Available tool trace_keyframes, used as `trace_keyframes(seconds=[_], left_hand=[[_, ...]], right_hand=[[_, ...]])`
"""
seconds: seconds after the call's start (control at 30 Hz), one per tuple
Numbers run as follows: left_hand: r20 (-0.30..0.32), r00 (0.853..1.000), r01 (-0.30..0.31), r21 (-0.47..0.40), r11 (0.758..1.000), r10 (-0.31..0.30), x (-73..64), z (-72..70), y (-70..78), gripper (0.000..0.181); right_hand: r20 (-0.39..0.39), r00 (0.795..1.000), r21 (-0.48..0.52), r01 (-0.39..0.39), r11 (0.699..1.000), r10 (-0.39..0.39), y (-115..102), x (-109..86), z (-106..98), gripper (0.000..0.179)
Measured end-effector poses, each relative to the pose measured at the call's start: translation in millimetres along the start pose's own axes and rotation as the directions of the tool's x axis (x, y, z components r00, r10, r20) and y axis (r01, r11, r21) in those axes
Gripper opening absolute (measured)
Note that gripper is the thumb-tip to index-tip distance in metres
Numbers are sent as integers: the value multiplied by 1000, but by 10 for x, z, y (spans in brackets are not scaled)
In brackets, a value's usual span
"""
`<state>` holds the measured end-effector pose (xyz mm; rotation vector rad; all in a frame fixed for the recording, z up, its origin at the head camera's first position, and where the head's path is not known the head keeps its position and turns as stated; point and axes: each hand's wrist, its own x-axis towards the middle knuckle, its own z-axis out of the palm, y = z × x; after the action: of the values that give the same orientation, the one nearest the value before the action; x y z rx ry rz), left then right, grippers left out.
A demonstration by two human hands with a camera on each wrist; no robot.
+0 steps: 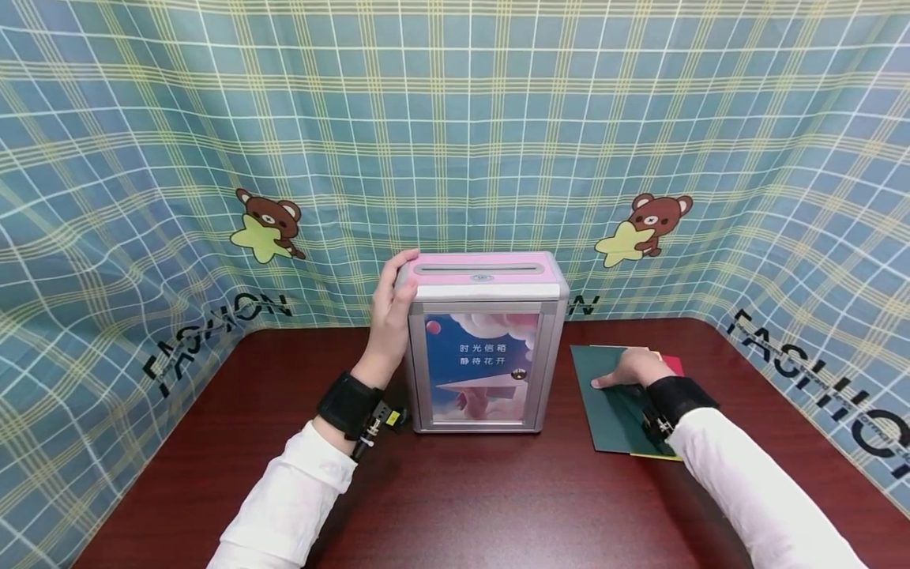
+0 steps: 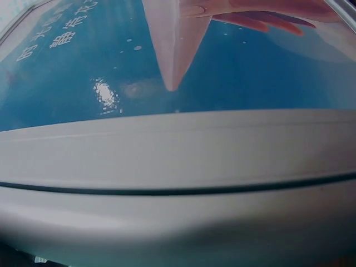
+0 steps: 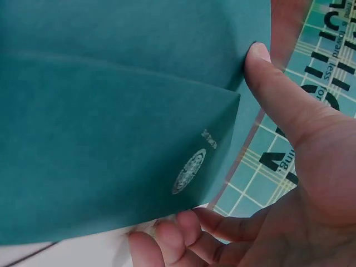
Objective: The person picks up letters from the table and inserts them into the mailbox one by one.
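A pink and silver suggestion box [image 1: 490, 291] stands upright on the table, a slot in its top and a lock on its printed front door. My left hand [image 1: 389, 320] grips its upper left corner. Only the box's frame and blue picture [image 2: 233, 78] fill the left wrist view; the hand is hidden there. To the right of the box, my right hand [image 1: 637, 367] holds a dark green envelope [image 1: 604, 415] by its edges. In the right wrist view, the thumb [image 3: 283, 100] lies along one edge of the envelope [image 3: 111, 144], with the other fingers at the adjoining edge.
Under and beside the green envelope, a red piece [image 1: 672, 364] and a yellow edge [image 1: 643, 456] of other paper items show. The dark red table [image 1: 469, 506] is enclosed at the back and sides by a checked cloth [image 1: 455, 174] with bear prints.
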<state>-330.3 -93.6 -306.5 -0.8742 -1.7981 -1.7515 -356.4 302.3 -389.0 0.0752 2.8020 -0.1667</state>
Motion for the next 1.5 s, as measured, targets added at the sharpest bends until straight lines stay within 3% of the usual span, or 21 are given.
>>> trace_keyframes(seconds=[0.2, 0.33, 0.47, 0.63, 0.73, 0.83, 1.0, 1.07, 1.3, 1.5], left_hand=[[6, 1000, 22, 5, 1000, -22, 1, 9, 48, 55], [9, 999, 33, 25, 999, -33, -22, 38, 219, 55], [11, 999, 32, 30, 999, -32, -46, 65, 386, 57], [5, 1000, 29, 43, 999, -29, -56, 66, 398, 57], [-2, 1000, 26, 49, 998, -26, -52, 55, 340, 55], [-2, 1000, 23, 25, 999, -23, -35, 32, 202, 54], [-8, 1000, 5, 3, 1000, -5, -13, 0, 19, 55], [-16, 1000, -5, 17, 1000, 5, -12, -1, 9, 54], [-35, 999, -6, 65, 998, 8, -10, 2, 18, 59], [-37, 999, -7, 52, 999, 9, -13, -2, -2, 56]], right_hand=[[61, 998, 20, -4, 1000, 3, 32, 35, -16, 92], [69, 997, 72, -30, 997, 25, 95, 54, 0, 103], [31, 999, 100, -25, 995, 22, 144, 55, 19, 101], [-69, 995, 228, -48, 972, 66, 157, 32, 60, 100], [-147, 987, 319, -18, 947, 69, 147, 8, 86, 102], [-240, 970, 371, 50, 927, 44, 134, -17, 106, 95], [-383, 924, 370, 152, 916, 2, 117, -48, 115, 73], [-415, 910, 363, 170, 916, -5, 112, -68, 100, 68], [-444, 896, 382, 178, 907, 11, 47, -231, -53, 66], [-555, 832, 423, 252, 870, 28, -76, -429, -206, 62]])
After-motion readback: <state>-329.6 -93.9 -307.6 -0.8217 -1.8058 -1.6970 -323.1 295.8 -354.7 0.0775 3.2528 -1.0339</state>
